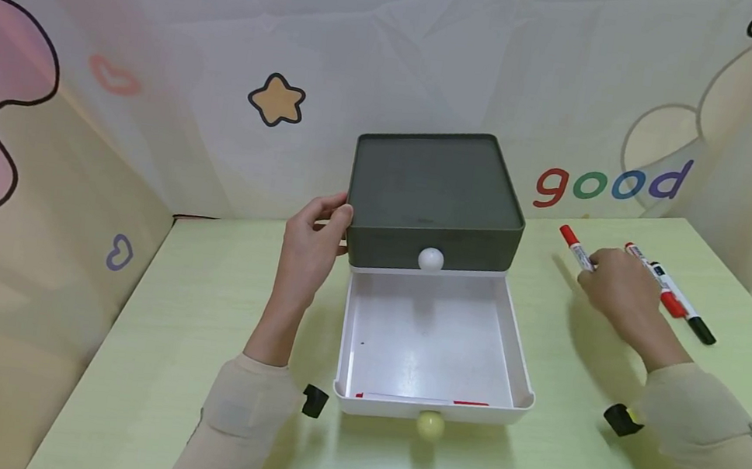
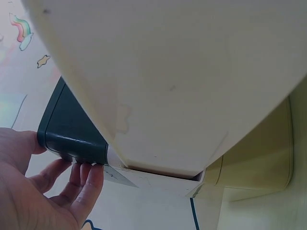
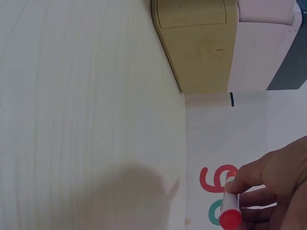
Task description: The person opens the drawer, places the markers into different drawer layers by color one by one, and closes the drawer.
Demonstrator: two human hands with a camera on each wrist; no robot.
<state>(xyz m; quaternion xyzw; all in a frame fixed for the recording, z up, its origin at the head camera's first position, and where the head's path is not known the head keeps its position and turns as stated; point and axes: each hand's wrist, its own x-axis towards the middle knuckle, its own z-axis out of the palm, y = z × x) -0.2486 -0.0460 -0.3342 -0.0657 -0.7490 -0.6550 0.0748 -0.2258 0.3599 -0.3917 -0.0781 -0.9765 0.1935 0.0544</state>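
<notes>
A drawer box with a dark green top tier (image 1: pixel 438 187) and white knob stands against the back cloth. Its white drawer (image 1: pixel 420 334), with a yellow knob (image 1: pixel 431 426), is pulled out. Thin red bits (image 1: pixel 471 403) show along the drawer's front wall, mostly hidden by it. My left hand (image 1: pixel 309 246) rests on the green tier's left side, thumb near the top edge, fingertips lower down. To the right of the box, my right hand (image 1: pixel 629 293) pinches a white marker with a red cap (image 1: pixel 577 247); in the right wrist view the marker (image 3: pixel 230 203) appears between thumb and fingers.
Beside the right hand lie a red-capped marker (image 1: pixel 673 305) and a black-capped marker (image 1: pixel 701 329) on the pale green table (image 1: pixel 213 300). A tan tier (image 3: pixel 196 57) forms the base of the box. A printed cloth (image 1: pixel 342 50) hangs behind the table.
</notes>
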